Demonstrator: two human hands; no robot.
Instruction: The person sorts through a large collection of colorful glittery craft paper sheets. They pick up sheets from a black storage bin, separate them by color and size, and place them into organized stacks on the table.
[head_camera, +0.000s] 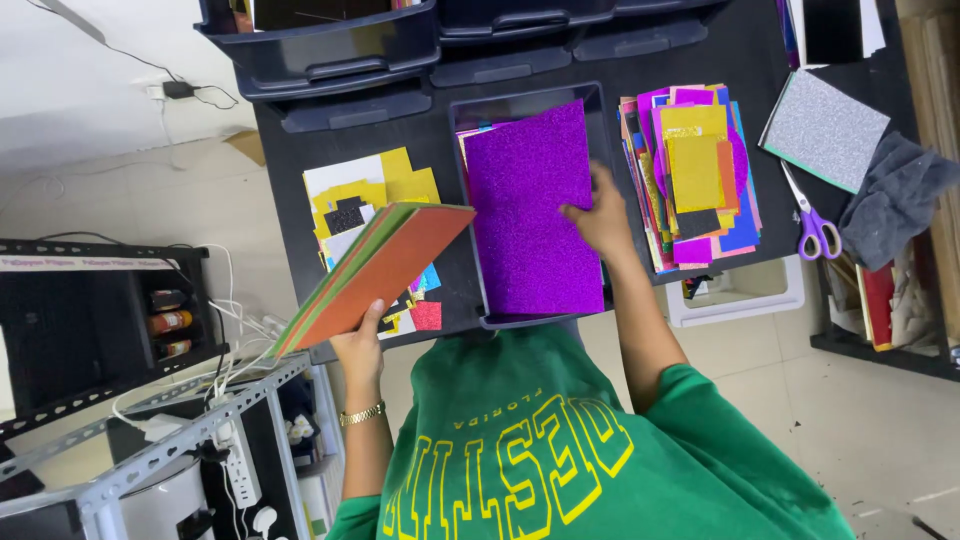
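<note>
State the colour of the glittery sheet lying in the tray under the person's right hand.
Purple: the glittery sheet in the tray under the right hand, seen in the head view.

Paper piles (372, 215) (695, 175) flanking tray (590, 100)

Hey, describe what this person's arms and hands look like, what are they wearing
Both forearms are bare below loose green sleeves pushed up near the elbows. The left hand has a gold link watch at its wrist. The right hand shows no glove or band.
</note>
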